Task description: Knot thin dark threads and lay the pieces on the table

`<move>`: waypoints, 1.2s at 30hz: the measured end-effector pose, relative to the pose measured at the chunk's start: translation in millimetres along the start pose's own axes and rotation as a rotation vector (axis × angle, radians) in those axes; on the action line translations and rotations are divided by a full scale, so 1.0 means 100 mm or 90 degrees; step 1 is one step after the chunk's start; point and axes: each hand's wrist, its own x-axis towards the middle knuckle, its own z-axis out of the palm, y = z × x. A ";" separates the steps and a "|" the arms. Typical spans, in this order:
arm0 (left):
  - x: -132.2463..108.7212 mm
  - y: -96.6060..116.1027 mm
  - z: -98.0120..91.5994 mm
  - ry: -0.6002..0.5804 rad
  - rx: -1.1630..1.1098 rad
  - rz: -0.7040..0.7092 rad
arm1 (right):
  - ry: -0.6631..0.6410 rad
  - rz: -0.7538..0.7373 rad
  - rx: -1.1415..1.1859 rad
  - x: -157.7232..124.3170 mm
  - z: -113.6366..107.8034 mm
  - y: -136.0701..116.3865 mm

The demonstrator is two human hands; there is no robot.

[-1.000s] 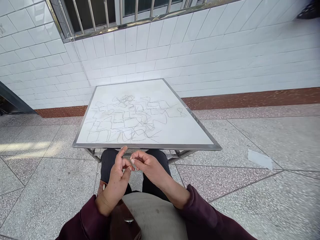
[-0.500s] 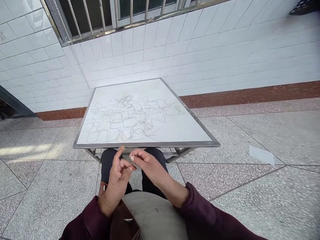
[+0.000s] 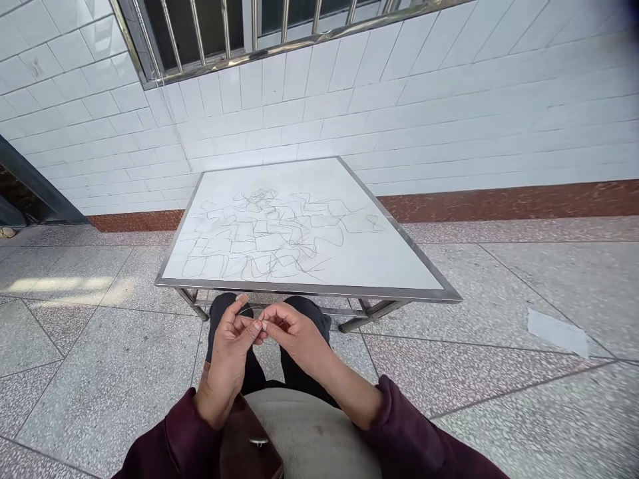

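My left hand (image 3: pixel 230 346) and my right hand (image 3: pixel 292 336) meet fingertip to fingertip over my lap, just below the table's front edge. Both pinch a thin dark thread (image 3: pixel 245 311), which shows as a small loop by my left index finger. What lies between the pinched fingertips is too small to make out. A long thin thread (image 3: pixel 269 233) lies in a tangled zigzag pattern across the white tabletop (image 3: pixel 399 266), apart from my hands.
The low square table has a metal rim (image 3: pixel 299 289) and metal legs and stands against a white tiled wall (image 3: pixel 399 100) with a barred window. A brown bag (image 3: pixel 247 442) rests at my waist. A scrap of paper (image 3: pixel 556 330) lies on the terrazzo floor at the right.
My left index finger, raised before, has folded down to meet my right fingertips. The hands have closed together. The view has shifted slightly.
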 end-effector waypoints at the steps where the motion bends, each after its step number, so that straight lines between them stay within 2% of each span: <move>1: -0.01 0.00 0.00 0.008 0.004 0.002 | 0.013 -0.014 -0.013 -0.01 0.01 0.01; 6: -0.05 0.03 -0.03 0.018 -0.012 0.006 | 0.016 -0.048 -0.047 -0.05 0.07 0.04; 12: -0.06 0.00 -0.16 -0.008 -0.033 0.003 | -0.052 0.003 0.021 -0.07 0.14 0.04; 18: -0.07 -0.04 -0.28 -0.011 -0.010 0.042 | -0.058 0.026 -0.061 -0.06 0.19 0.02; 24: -0.10 0.01 -0.25 0.004 -0.013 0.017 | -0.063 0.034 -0.038 -0.07 0.18 -0.01; 30: -0.10 0.02 -0.23 0.036 0.009 0.059 | -0.069 0.021 -0.051 -0.09 0.14 -0.01; 36: -0.07 -0.02 -0.22 0.037 0.021 0.046 | -0.066 0.033 -0.034 -0.06 0.10 0.04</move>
